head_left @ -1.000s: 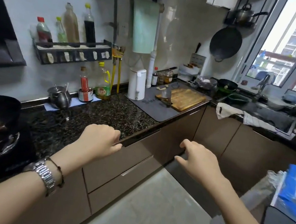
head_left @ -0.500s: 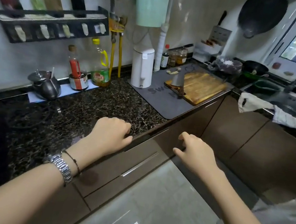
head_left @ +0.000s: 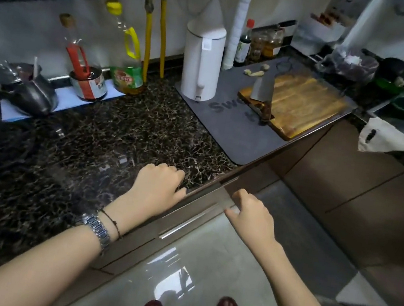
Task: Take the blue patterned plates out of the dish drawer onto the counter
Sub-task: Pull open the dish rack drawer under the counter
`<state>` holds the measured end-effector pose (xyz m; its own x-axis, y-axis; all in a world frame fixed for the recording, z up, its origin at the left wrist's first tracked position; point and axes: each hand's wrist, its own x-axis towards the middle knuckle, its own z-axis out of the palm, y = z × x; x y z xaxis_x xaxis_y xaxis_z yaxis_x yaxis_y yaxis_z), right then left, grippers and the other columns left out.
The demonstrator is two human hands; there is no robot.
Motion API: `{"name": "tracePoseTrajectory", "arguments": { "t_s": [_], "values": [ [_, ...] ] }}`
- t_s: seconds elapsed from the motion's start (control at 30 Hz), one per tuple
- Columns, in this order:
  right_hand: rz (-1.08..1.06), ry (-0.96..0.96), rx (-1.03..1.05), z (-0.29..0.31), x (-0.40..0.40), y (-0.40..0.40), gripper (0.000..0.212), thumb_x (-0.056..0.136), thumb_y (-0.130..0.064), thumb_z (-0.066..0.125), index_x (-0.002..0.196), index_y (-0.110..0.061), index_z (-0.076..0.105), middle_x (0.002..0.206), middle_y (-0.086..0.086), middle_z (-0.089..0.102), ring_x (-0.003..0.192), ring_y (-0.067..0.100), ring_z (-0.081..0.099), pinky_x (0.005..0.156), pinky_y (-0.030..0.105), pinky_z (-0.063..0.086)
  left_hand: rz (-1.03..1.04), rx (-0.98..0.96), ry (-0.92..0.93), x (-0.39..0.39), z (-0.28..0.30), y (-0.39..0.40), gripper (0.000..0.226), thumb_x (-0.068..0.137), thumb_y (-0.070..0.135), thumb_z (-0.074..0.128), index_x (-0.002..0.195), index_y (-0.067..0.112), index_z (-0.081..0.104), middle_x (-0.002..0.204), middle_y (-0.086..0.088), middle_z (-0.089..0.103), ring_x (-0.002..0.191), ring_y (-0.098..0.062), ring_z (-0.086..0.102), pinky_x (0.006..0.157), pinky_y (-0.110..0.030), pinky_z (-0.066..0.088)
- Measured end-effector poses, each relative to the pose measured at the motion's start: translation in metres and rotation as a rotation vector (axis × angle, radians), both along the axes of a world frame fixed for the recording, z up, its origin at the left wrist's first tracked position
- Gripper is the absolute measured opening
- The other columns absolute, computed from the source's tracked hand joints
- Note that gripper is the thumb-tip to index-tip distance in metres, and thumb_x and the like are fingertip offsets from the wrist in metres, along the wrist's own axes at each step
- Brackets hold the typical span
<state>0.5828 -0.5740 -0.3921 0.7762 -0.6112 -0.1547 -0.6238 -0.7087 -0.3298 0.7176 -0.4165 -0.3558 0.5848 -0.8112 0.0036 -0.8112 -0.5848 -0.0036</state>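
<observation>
No blue patterned plates are in view. The brown drawer front [head_left: 196, 210] under the counter edge is closed, with a silver bar handle [head_left: 187, 224] along it. My left hand [head_left: 157, 188] rests on the edge of the dark speckled counter [head_left: 93, 151], fingers curled with nothing in them. My right hand [head_left: 250, 213] hovers just right of it over the drawer front. Its fingers are loosely bent, the thumb is spread toward the handle's end, and it holds nothing.
On a grey mat [head_left: 224, 127] stand a white kettle [head_left: 201, 60] and a wooden cutting board [head_left: 305, 99] with a cleaver [head_left: 261, 91]. A metal pot [head_left: 31, 94], a tin and oil bottles [head_left: 127, 66] line the wall. A cloth [head_left: 387, 138] hangs at the right.
The view has tilted down and closer to the counter. Both hands have come in toward the counter edge and the top drawer front; the drawer stays closed.
</observation>
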Motion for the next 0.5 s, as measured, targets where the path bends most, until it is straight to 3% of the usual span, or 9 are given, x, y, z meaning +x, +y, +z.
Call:
{"name": "tracePoseTrajectory", "arguments": {
  "t_s": [0.2,0.37,0.5],
  "values": [
    [0.042,-0.019,0.135,-0.043,0.029,-0.041,0.043,0.083,-0.040,0.063,0.116,-0.013,0.054,0.114,0.008,0.064,0.103,0.028,0.062,0.081,0.037,0.051,0.166,0.041,0.084,0.003,-0.035,-0.035,0.034,0.091,0.040,0.042,0.106,0.014,0.058,0.108,-0.006,0.063,0.104,-0.025,0.056,0.083,-0.036,0.044],
    [0.074,-0.036,0.368,-0.076,0.038,-0.083,0.048,0.082,-0.039,0.066,0.119,-0.012,0.053,0.113,0.004,0.062,0.104,0.026,0.060,0.081,0.034,0.045,0.344,-0.008,0.123,-0.014,-0.071,-0.072,0.032,0.089,0.038,0.046,0.107,0.015,0.058,0.110,-0.004,0.063,0.105,-0.023,0.055,0.087,-0.036,0.043],
    [0.028,-0.032,0.578,-0.101,0.035,-0.101,0.057,0.077,-0.041,0.071,0.122,-0.010,0.051,0.111,0.004,0.060,0.106,0.024,0.059,0.084,0.034,0.046,0.415,-0.042,0.081,-0.031,-0.091,-0.092,0.029,0.076,0.035,0.065,0.095,0.014,0.064,0.094,-0.004,0.069,0.091,-0.024,0.062,0.076,-0.035,0.048]
  ]
}}
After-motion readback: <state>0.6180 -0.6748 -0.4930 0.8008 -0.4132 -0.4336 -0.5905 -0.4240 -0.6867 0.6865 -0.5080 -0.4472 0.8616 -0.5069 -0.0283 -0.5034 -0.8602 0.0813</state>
